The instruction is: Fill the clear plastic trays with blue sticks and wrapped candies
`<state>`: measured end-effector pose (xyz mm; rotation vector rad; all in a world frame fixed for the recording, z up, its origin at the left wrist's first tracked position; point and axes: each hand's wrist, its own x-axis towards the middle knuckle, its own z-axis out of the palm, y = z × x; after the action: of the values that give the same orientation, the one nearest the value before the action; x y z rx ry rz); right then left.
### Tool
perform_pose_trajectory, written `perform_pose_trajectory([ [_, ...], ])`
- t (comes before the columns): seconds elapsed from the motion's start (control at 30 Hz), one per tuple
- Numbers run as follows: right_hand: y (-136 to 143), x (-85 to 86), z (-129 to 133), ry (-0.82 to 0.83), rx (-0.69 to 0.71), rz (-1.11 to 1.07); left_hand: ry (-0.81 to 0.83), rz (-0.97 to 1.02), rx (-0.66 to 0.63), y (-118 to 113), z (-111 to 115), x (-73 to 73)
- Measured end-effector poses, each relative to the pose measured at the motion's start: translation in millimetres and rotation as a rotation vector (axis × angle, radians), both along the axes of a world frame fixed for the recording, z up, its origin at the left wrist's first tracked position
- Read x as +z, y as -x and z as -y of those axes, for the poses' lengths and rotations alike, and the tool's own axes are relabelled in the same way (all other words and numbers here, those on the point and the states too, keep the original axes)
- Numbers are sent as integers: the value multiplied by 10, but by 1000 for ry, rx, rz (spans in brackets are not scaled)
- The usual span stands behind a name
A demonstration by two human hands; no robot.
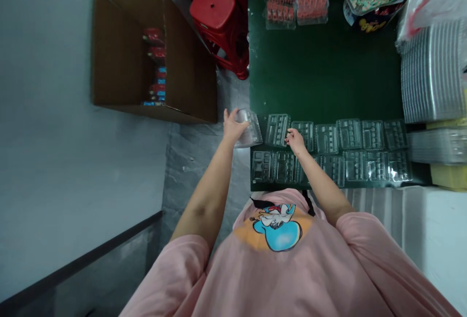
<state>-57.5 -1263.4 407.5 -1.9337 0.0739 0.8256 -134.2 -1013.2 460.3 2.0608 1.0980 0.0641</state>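
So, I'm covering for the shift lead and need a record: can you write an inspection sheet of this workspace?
Surface: green table, small specks near its left edge.
Job's things: clear trays in two rows along the near edge.
Clutter: reddish packs at the far end; plastic bag and stacked clear plastic on the right.
Hands: left hand holds a clear stack jutting past the left edge; right hand is at the tray row, grip unclear.
Cables: nothing seen.
Surroundings: open cardboard box, red stools.
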Motion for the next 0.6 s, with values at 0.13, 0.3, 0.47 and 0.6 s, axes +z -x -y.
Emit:
perform_pose_trajectory([
  [0.13, 117, 100, 45, 217, 227, 276, 44, 25, 27, 61, -83, -46],
  [0.3, 208, 318, -60, 368, 562, 564, 67, 28, 40, 63, -161, -81],
  [0.47, 342, 271, -176, 441, 885, 573, 31, 22, 28, -65, -270, -102],
  [0.6, 464, 198, -119, 485, 904, 590, -29, 16, -19, -327, -346, -103],
])
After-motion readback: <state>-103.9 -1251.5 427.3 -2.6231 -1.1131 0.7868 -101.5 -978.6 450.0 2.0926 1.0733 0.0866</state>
